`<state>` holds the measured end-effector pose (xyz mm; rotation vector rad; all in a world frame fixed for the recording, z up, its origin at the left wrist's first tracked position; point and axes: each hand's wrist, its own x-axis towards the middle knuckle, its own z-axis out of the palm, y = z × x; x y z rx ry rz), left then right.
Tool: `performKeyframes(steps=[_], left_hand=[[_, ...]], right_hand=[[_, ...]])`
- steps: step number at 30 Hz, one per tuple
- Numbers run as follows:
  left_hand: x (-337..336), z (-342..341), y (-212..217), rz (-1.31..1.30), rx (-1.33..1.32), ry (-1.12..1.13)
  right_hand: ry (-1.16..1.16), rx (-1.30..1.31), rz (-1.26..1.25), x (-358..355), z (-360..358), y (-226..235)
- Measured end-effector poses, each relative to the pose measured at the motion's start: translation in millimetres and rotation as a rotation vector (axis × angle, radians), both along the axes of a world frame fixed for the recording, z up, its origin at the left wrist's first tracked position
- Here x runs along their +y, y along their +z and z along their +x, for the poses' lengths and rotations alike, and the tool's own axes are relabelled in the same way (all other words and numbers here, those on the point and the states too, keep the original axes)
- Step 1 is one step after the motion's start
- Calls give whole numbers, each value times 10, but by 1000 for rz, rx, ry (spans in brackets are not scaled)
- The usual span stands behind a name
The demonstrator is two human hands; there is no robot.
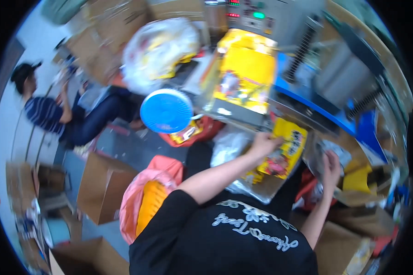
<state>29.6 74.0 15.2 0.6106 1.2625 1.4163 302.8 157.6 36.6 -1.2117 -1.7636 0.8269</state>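
Note:
My left hand (265, 145) grips the left edge of a yellow printed pouch (290, 145), held upright above my lap. Beneath that pouch, more yellow packaging shows inside a clear plastic bag (261, 190) on my lap. Off to the right, my right hand (331, 167) is closed, its fingers curled beside a greyish see-through packet (315, 153); blur hides what they hold. Ahead of me, a stack of yellow pouches (245, 75) lies on the grey plate of a machine (280, 20) with lit displays.
Left of the machine are a blue round lid (166, 111), a red bag (211, 130) and a white plastic bag (158, 50). A pink bag (163, 165) with orange contents stands by my left arm. Open cartons (101, 188) surround me. A seated person (46, 112) works at far left.

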Motion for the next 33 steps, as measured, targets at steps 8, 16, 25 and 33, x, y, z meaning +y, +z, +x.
performKeyframes(steps=[8, 16, 25, 33], left_hand=[[37, -546, 308, 97, 742, 64], [-472, -1019, -56, 310, 1576, 176], [-395, -1033, 127, 345, 1346, 425], [-737, -227, 157, 300, 622, 64]], right_hand=[[-36, -390, 193, 637, 283, -398], [-44, -477, 319, 319, -26, -177], [22, -57, 106, 234, 366, -324], [223, 83, -117, -92, -67, 281]])
